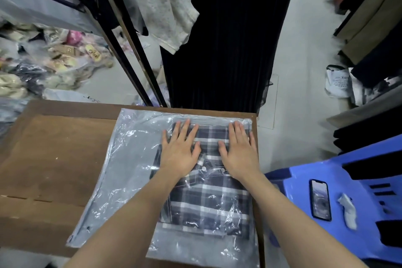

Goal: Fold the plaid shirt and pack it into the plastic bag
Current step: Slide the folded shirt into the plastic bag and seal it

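One bagged plaid shirt [206, 200] lies lengthwise, near-to-far.

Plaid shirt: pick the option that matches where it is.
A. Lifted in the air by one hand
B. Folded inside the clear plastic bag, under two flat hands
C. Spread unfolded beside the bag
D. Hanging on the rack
B: the folded plaid shirt shows through the glossy plastic bag, and the left hand and right hand press on top with straight fingers.
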